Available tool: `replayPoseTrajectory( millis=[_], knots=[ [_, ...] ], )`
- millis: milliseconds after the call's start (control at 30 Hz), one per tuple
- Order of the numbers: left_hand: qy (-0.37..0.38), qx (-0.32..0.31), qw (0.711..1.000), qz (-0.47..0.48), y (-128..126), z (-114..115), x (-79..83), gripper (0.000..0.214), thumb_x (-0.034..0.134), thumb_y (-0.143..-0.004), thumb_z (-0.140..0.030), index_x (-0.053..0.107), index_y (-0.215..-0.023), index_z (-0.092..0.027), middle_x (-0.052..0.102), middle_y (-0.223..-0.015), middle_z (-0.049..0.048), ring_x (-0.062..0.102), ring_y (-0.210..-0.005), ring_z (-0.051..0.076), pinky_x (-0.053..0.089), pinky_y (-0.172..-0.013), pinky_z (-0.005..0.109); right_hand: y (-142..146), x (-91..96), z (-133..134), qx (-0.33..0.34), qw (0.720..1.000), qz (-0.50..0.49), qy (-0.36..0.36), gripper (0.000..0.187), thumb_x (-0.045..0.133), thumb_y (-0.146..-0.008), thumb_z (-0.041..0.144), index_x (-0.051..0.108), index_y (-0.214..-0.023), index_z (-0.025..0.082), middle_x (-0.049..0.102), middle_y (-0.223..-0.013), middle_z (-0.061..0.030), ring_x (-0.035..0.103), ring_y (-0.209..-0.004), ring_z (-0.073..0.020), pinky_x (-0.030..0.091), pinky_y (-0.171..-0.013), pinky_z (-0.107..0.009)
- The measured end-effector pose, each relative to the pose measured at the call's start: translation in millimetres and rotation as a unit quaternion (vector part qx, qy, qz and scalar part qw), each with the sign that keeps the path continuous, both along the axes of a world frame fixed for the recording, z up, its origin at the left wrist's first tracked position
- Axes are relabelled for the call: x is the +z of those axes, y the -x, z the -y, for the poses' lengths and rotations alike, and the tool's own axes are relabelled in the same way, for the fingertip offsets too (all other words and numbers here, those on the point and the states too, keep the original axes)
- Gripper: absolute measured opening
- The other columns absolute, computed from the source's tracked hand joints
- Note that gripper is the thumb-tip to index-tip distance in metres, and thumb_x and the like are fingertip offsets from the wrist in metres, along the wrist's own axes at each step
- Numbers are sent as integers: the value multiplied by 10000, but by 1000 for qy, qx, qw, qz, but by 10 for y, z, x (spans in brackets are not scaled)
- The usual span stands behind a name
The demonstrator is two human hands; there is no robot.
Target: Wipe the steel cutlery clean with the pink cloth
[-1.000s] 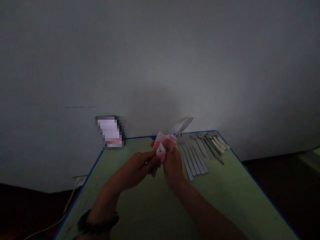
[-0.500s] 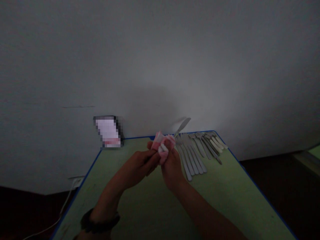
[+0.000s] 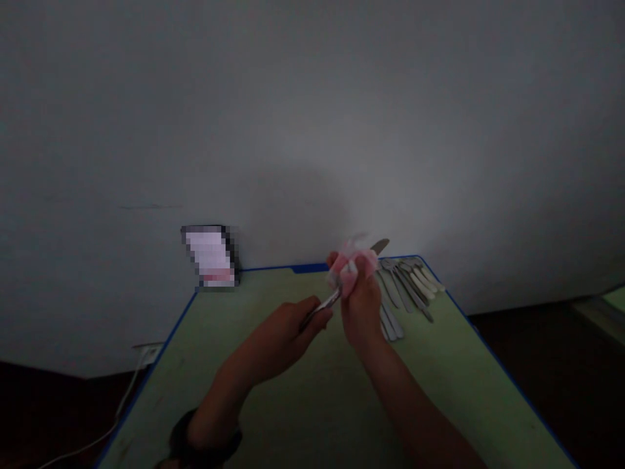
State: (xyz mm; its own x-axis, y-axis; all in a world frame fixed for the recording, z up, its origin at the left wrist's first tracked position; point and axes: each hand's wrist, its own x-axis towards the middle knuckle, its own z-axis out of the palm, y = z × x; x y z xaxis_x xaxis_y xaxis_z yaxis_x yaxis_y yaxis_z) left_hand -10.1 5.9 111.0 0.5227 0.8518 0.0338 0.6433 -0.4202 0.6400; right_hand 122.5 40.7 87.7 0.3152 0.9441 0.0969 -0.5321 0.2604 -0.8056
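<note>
My left hand (image 3: pixel 293 326) is closed around the handle of a table knife (image 3: pixel 330 301), which slants up and to the right. A pink and white cloth (image 3: pixel 349 277) is wrapped about the middle of the knife, held in my right hand (image 3: pixel 362 306), whose fingers are closed. Past the cloth, only the end of the blade shows. Several metal forks (image 3: pixel 392 322) lie on the table just right of my right hand, partly hidden behind it and the cloth.
More cutlery, including spoons (image 3: pixel 407 293) and pieces with pale handles (image 3: pixel 424 277), lies at the right rear of the green, blue-edged table (image 3: pixel 303 404). A blurred-out screen device (image 3: pixel 212 257) stands at the back left. A grey wall (image 3: pixel 312 130) rises behind the table.
My right hand and the cloth have moved right along the knife towards the blade tip. The handle in my left hand has come into view, and less blade shows.
</note>
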Motion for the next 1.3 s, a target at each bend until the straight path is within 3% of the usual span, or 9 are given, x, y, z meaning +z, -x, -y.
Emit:
replayPoseTrajectory(
  millis=[133,367,500,733,933,1067,1167,1300],
  knots=[
    [-28,6,999,-32,9,11,-34,297,325,-940,-422,510,-930,-191,577,-693,-12,511,-594,134,345,-560,254,100,3,55,54,998,25,-1,411,464,-844,500,631,-967,145,705,-862,-81,663,-778,-175,499,-735,-319],
    [-1,-35,998,-54,232,112,193,332,332,-933,-450,507,-798,-201,532,-659,-27,496,-605,123,333,-577,249,-418,92,-167,-10,996,-90,-24,314,501,-836,428,577,-996,168,697,-851,-52,665,-803,-164,502,-746,-323],
    [8,-45,997,-62,301,111,264,346,327,-933,-454,503,-785,-195,524,-653,-30,495,-604,115,331,-567,236,-542,104,-192,-53,991,-111,-51,214,524,-829,361,564,-961,198,690,-864,-23,663,-823,-146,500,-789,-325],
    [-43,-32,991,-120,157,89,192,390,266,-951,-447,525,-818,-187,560,-637,-15,537,-599,127,348,-552,228,-276,65,-123,-63,992,-108,-8,304,469,-841,440,581,-963,185,690,-864,-28,652,-853,-146,470,-851,-343],
    [-141,54,958,-243,-19,49,40,366,236,-964,-403,523,-1108,-228,692,-790,48,640,-647,193,366,-546,258,144,-62,107,43,996,48,55,409,434,-838,489,658,-870,148,692,-793,-60,635,-740,-170,475,-704,-299],
    [-120,66,961,-241,22,0,10,392,225,-958,-445,483,-1194,-267,711,-872,48,665,-696,214,408,-576,276,258,-150,125,66,996,19,62,381,439,-832,456,657,-889,150,686,-775,-46,625,-719,-164,473,-698,-287],
    [-89,34,977,-192,54,-2,-13,424,179,-969,-422,523,-1108,-216,703,-928,61,663,-776,200,440,-636,277,221,-137,80,77,994,-12,71,369,431,-824,427,651,-874,135,688,-769,-60,632,-725,-172,478,-685,-287],
    [-87,39,965,-246,34,30,-69,430,194,-964,-422,535,-1026,-169,702,-810,85,654,-677,217,430,-576,292,103,-70,0,63,991,-89,83,272,466,-796,364,618,-871,152,677,-728,-26,646,-692,-159,487,-677,-283]
  ],
)
